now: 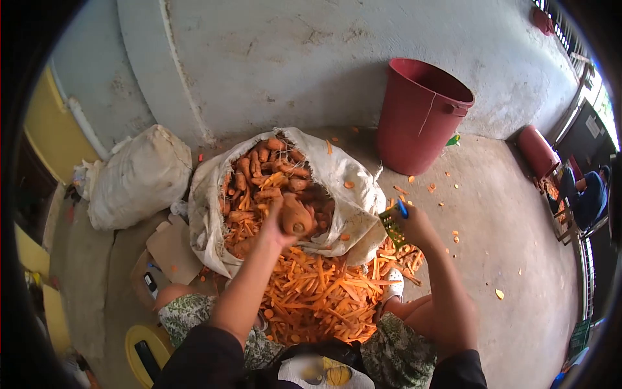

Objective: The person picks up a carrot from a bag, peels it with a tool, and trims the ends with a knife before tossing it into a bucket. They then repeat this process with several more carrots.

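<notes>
My left hand [277, 225] is wrapped round a thick, unpeeled carrot [297, 219], its cut end turned up toward me, over the mouth of a white woven sack [210, 188]. Whole carrots [272, 165] fill the sack, with orange peel strips among them. In my right hand [418, 227], to the right of the sack, is a flat green-and-yellow tool [391, 227] with a blue end; its exact kind is unclear. A large heap of carrot peelings [321, 295] lies between my legs, below the sack.
A tall red bin [418, 120] stands by the wall behind the sack. At left are a stuffed white sack [142, 178], flattened cardboard [172, 249] and a yellow stool [139, 340] with a phone on it. Another person [591, 201] sits far right beside a tipped red bin [538, 152].
</notes>
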{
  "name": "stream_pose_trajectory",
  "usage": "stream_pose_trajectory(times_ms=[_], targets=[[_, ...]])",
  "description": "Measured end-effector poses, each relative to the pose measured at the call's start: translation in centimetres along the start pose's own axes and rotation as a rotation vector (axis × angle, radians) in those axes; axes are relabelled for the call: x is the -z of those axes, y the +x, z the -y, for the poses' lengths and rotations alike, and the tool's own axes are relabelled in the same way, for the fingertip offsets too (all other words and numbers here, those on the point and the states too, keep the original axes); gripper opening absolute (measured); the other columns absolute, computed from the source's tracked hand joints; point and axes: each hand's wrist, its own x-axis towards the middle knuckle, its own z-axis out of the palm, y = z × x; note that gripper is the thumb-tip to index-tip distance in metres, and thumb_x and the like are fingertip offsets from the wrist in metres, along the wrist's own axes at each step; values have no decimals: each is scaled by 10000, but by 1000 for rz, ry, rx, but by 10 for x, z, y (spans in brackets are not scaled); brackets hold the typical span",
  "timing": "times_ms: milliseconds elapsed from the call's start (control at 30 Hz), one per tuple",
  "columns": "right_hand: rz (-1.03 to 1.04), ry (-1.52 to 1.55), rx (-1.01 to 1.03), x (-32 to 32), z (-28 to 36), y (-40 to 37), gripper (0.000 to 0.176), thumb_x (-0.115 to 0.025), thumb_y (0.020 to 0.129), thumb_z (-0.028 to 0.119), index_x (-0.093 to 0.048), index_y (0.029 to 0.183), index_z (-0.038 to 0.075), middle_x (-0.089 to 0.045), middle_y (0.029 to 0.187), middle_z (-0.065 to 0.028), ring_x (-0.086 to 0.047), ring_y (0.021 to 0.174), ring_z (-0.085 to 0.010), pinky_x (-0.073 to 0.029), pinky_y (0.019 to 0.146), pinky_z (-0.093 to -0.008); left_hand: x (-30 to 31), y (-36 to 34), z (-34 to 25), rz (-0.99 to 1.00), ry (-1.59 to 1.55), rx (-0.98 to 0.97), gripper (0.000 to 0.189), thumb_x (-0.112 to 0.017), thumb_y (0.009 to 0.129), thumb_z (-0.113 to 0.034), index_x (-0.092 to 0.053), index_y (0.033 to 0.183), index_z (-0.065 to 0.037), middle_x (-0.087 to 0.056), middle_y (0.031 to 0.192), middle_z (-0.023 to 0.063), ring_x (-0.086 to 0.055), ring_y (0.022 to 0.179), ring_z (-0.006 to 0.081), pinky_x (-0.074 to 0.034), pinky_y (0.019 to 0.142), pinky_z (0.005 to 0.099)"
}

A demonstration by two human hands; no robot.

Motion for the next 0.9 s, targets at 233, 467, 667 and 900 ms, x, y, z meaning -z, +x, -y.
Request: stream_pose_trajectory(times_ms=[233, 467, 667, 900], targets=[[-359, 626, -82, -24, 25, -6, 291, -531, 845, 268, -510, 685, 25, -491, 579, -15, -408, 495, -90, -344, 468, -287, -17, -43, 54, 60, 82, 213, 264, -382, 879, -315, -466, 1011, -102, -545, 840, 126, -578, 763, 294, -509, 669, 436], [-268, 969, -122, -56, 107, -49, 282, -472, 881, 254, -507, 751, 7, -537, 579, -44, -510, 457, -120, -403, 428, -249, -26, -99, 52, 181, 248, 196, 344, -405, 879, -331, -476, 1107, -83, -565, 984, 100, -572, 868, 232, -486, 754, 406], [-382, 769, 63, -93, 129, -66, 232, -462, 890, 198, -507, 773, 3, -494, 558, -9, -452, 480, -85, -391, 462, -260, 1, -105, 53, 323, 191, 181, 330, -337, 915, -347, -498, 1062, -98, -576, 951, 50, -574, 853, 179, -498, 727, 335], [-376, 729, 84, -101, 137, -72, 230, -464, 889, 189, -511, 793, -15, -574, 601, -71, -510, 512, -111, -399, 479, -281, 11, -92, 63, 96, 215, 124, 331, -282, 921, -321, -465, 1066, -87, -572, 908, 65, -586, 764, 192, -514, 626, 335]])
